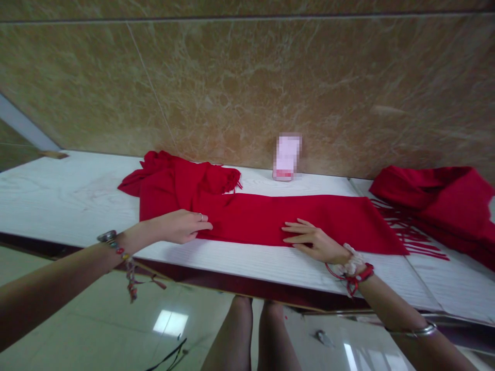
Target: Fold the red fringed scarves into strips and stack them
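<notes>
A red fringed scarf (247, 216) lies lengthwise on a white wood-grain bench top. Its right part is spread flat with the fringe to the right, while its left part is bunched in loose folds. At the near edge of the flat part, my left hand (184, 225) has its fingers together and bent, closed on the cloth; the thumb tip is partly hidden. My right hand (313, 241) rests on the same near edge farther right, open, with its fingers spread over the fabric.
Another heap of red cloth (436, 206) lies at the right end of the bench top (77, 201). A pixelated pinkish, phone-shaped thing (286, 154) leans against the brown marbled wall (232, 77). Below are a shiny tiled floor (116, 319) and dark straps (172, 355).
</notes>
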`<state>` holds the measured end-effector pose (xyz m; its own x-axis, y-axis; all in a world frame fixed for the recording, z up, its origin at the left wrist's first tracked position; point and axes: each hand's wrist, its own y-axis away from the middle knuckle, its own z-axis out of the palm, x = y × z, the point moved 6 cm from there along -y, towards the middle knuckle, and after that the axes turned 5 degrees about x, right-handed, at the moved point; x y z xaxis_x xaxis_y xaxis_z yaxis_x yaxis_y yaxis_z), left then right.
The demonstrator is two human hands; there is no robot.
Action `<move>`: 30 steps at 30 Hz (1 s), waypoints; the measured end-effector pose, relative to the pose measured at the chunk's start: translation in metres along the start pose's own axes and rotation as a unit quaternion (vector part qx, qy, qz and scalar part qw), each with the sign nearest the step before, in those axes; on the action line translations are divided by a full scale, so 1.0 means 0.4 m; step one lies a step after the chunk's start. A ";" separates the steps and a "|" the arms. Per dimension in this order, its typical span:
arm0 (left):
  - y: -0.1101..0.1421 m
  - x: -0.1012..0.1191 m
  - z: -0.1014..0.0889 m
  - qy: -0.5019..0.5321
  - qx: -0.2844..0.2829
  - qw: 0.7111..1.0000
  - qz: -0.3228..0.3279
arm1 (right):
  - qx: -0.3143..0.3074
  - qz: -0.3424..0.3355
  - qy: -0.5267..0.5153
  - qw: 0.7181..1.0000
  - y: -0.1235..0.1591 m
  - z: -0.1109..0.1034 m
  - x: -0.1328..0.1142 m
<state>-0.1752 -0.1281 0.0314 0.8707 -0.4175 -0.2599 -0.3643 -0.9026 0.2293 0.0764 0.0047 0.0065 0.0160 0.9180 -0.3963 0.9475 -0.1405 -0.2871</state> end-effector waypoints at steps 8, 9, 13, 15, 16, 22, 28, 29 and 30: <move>-0.070 0.058 -0.039 -0.011 0.064 0.996 0.057 | 0.024 -0.001 -0.003 1.000 -0.012 -0.005 -0.011; -0.077 0.065 -0.039 -0.011 0.066 0.996 0.064 | 0.024 -0.002 -0.005 1.000 -0.014 -0.003 -0.012; -0.080 0.075 -0.041 0.027 0.057 0.994 0.085 | 0.020 -0.012 -0.008 1.000 -0.014 0.002 -0.014; -0.076 0.075 -0.044 0.044 0.055 0.994 0.085 | 0.016 -0.010 -0.011 1.000 -0.011 0.003 -0.014; -0.075 0.075 -0.048 0.052 0.059 0.993 0.083 | 0.013 -0.006 -0.012 1.000 -0.011 0.002 -0.014; -0.146 0.092 -0.081 0.079 0.150 0.984 0.051 | 0.020 0.029 0.009 0.999 -0.023 -0.003 -0.018; -0.256 0.097 -0.044 0.122 0.171 0.977 -0.045 | -0.034 0.097 0.118 0.988 -0.029 0.022 -0.008; -0.263 0.097 -0.032 0.128 0.154 0.978 -0.052 | -0.049 0.097 0.124 0.986 -0.027 0.026 -0.007; -0.267 0.097 -0.023 0.133 0.137 0.980 -0.056 | -0.062 0.095 0.124 0.986 -0.026 0.028 -0.006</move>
<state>-0.0993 -0.0469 0.0056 0.9524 -0.3046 -0.0067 -0.3045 -0.9508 -0.0567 0.0629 0.0001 0.0008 0.2605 0.9438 -0.2035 0.9513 -0.2869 -0.1125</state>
